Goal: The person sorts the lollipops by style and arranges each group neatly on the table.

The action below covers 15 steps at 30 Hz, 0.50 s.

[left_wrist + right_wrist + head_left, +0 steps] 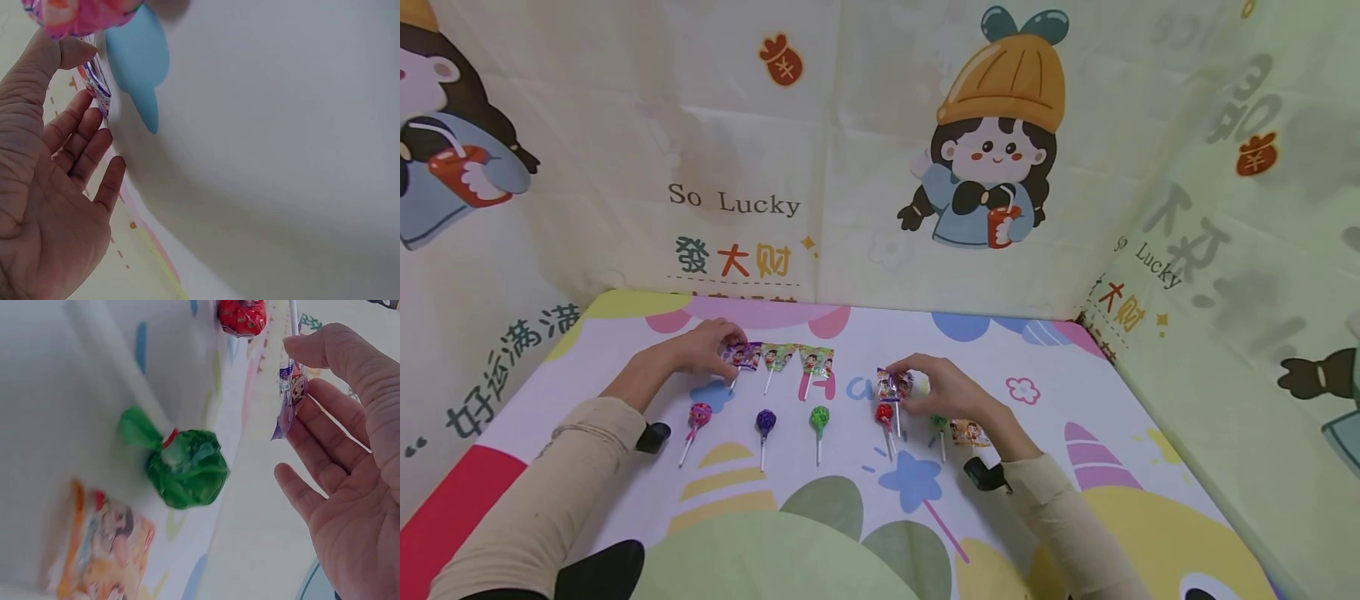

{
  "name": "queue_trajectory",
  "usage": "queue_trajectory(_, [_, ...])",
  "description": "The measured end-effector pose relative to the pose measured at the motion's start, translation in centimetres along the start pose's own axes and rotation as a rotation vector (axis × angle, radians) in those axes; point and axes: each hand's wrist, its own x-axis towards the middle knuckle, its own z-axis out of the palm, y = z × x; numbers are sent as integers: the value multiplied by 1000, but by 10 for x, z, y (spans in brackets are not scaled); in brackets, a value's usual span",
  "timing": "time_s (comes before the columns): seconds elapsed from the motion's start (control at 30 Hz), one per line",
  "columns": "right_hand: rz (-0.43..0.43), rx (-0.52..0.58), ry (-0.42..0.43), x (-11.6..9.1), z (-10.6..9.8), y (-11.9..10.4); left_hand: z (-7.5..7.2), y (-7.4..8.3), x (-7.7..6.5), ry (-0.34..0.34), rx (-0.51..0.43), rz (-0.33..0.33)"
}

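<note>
In the head view my left hand (700,348) pinches a flat-wrapped purple lollipop (747,356), the leftmost of a back row on the table. Its shiny wrapper (95,84) shows edge-on by the thumb in the left wrist view. Beside it lie two flat-wrapped green lollipops, one in the middle (778,357) and one to the right (817,360). My right hand (951,387) holds another flat-wrapped purple lollipop (894,385) between thumb and fingers, stick downward, just behind a round red lollipop (884,414). That wrapper (294,394) shows again in the right wrist view.
A front row has round lollipops: pink (700,415), purple (765,422), green (819,419), and another green (189,469) under my right hand. An orange flat packet (970,432) lies beside that one. Cloth-covered walls (850,167) stand behind and at the sides of the patterned table.
</note>
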Motion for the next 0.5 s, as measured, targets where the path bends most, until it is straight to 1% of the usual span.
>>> queue_trajectory(0.17, [-5, -13, 0, 10, 2, -3, 1, -1, 0, 4, 8, -2])
queue_trajectory(0.3, [2, -3, -4, 17, 3, -5, 2, -1, 1, 10, 22, 6])
queue_trajectory(0.5, [-36, -13, 1, 28, 5, -4, 3, -2, 1, 16, 19, 11])
